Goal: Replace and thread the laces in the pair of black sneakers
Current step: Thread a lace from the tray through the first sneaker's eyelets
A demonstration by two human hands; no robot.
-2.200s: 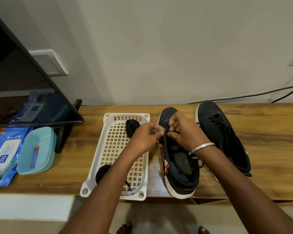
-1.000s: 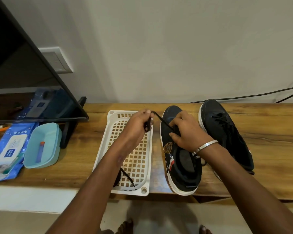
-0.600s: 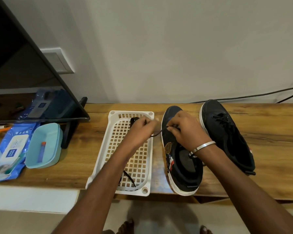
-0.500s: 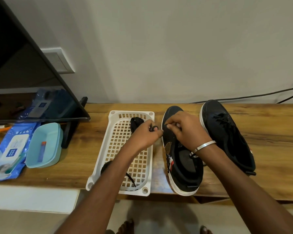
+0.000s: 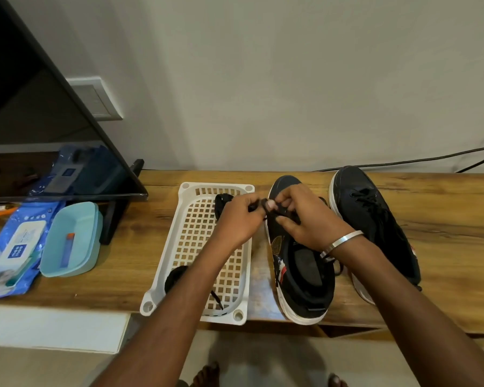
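A wooden table (image 5: 444, 208) ran along a pale wall, with a dark screen (image 5: 34, 129) at its left end. A white lattice basket (image 5: 196, 247) lay near the table's middle, holding a black lace bundle (image 5: 221, 202) at its far end and another (image 5: 175, 277) near its front. Just right of the basket lay the near sneaker (image 5: 305, 280), toe toward the wall; the second sneaker (image 5: 375, 219), already laced, lay to its right. Left of the basket sat a teal dish (image 5: 70, 238) and a blue wipes pack (image 5: 11, 247). The left hand (image 5: 241, 222) and right hand (image 5: 308, 219) met over the near sneaker's forepart, fingers of both curled and pinching a black lace (image 5: 260, 205) between them. The right wrist wore a silver bangle (image 5: 341, 241).
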